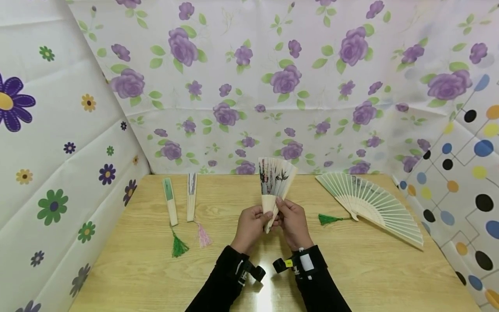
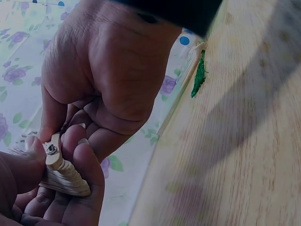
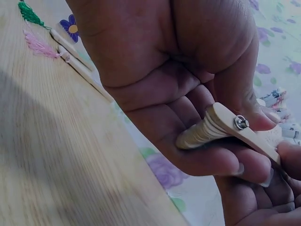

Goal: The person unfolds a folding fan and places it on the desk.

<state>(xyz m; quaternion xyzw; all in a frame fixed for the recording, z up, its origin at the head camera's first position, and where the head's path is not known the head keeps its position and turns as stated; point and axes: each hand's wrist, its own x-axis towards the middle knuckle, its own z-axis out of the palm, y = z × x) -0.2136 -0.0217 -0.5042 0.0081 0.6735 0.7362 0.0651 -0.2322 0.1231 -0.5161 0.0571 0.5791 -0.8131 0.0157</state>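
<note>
A partly spread folding fan (image 1: 274,180), with pale ribs and a printed floral leaf, is held upright between both hands above the table. My left hand (image 1: 248,226) grips its ribs from the left, thumb across the front. My right hand (image 1: 295,223) pinches the ribs on the right side, its thumb higher up. In the right wrist view, the stacked rib ends of the fan (image 3: 204,132) and a small metal rivet (image 3: 241,122) show among the fingers. The left wrist view shows the same rivet (image 2: 51,149) close to the fingertips.
Two folded fans lie at left on the wooden table (image 1: 148,277), one green (image 1: 170,201) with a green tassel (image 1: 179,245), the other greyish (image 1: 192,197) with a pink tassel (image 1: 203,236). A spread green fan (image 1: 374,203) lies at right. Patterned cloths stand around the table.
</note>
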